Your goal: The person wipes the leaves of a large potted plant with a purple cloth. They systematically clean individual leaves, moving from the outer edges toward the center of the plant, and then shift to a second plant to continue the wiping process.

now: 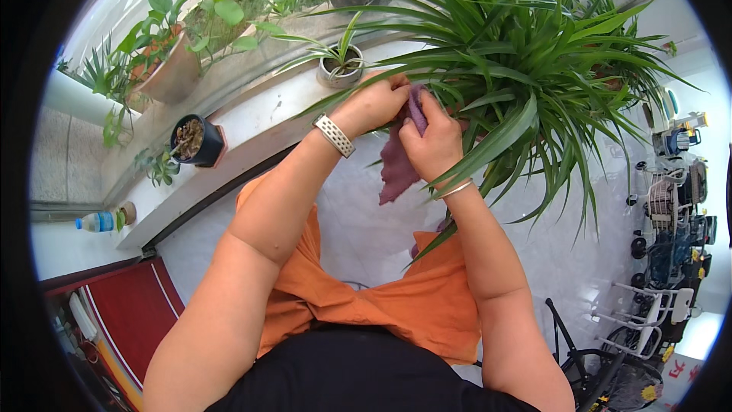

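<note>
My right hand [433, 140] grips a purple cloth [398, 166], which hangs down to the left of the fingers. Close beside it, my left hand [380, 100] has its fingertips pinched together near the top of the cloth; whether a leaf or a cloth edge lies between them is too small to tell. Long green leaves of a large spider plant [514, 68] arch around and over my right hand and wrist. Just behind my left hand, a small spider plant in a glass or clear plastic pot [339, 75] stands on the white ledge [274, 111].
A dark pot with a succulent [197, 140] and a plastic bottle [96, 222] are on the ledge to the left. Behind the window glass stands a clay pot [171, 71] with a leafy plant. Wheelchairs and walking frames [646, 320] line the right side.
</note>
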